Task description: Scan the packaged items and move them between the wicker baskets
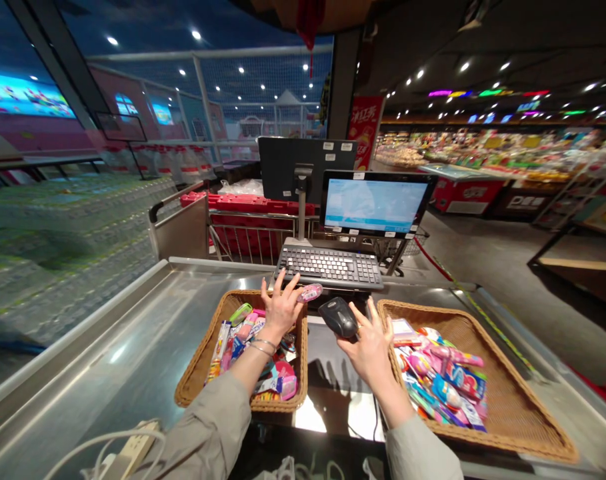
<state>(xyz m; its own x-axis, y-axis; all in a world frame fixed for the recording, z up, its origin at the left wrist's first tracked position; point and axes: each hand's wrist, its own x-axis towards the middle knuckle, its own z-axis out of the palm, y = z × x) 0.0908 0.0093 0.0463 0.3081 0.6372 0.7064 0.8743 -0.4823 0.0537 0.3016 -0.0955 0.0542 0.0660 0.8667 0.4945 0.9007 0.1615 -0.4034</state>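
Observation:
Over the left wicker basket point(181, 392), my left hand point(281, 312) pinches a small pink packaged item point(311, 292) at its thumb side, with the other fingers spread. What the item is, I cannot make out. A black handheld barcode scanner point(339, 317) is held between the thumb and fingers of my right hand point(371, 343), close to the pink item. Beneath my left hand the basket holds several colourful small packaged goods point(239, 340). To the right, a second wicker basket point(527, 407) contains a similar heap of packaged goods point(445, 380).
Behind the baskets sits a keyboard point(327, 265), with a lit monitor point(377, 203) and a dark screen's back point(303, 163) above it. A power strip point(135, 450) with white cables lies front left. Metal counter edges point(77, 360) border the left side.

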